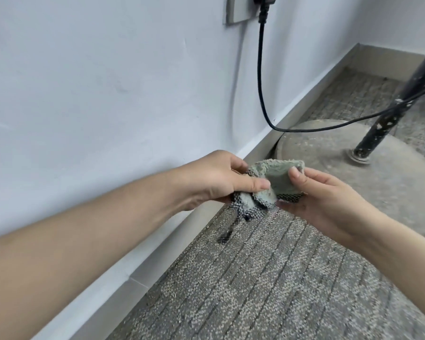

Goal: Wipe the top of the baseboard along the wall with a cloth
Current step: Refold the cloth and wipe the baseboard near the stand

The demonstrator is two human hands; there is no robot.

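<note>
Both hands are on the cloth [277, 182], which I hold up in the air between them. My left hand [221, 177] has its fingers curled round the near bunched end, with the thumb laid across the front. My right hand [322, 192] lies palm up under the far end, pinching it between the thumb on top and the fingers below. The cloth shows a fuzzy grey-green face and a black-and-white mesh back, and a loose dark strand hangs from it toward the carpet [255, 278]. It floats over the line where the carpet meets the baseboard [258, 150] and touches neither, as far as I can tell.

I judge this to be the readying step: I am folding or turning the cloth to get a usable face, and no wiping is under way.

The next move calls for one hand to take the cloth as a firm pad, bring it down onto the narrow top ledge of the baseboard where it meets the wall [108, 94], and draw it along.

Further on, a black cable [261, 82] hangs down the wall and crosses the baseboard, and a dusty round stand base [353, 168] sits just beside it. The pad will have to pass under or round the cable without snagging that strand.
</note>
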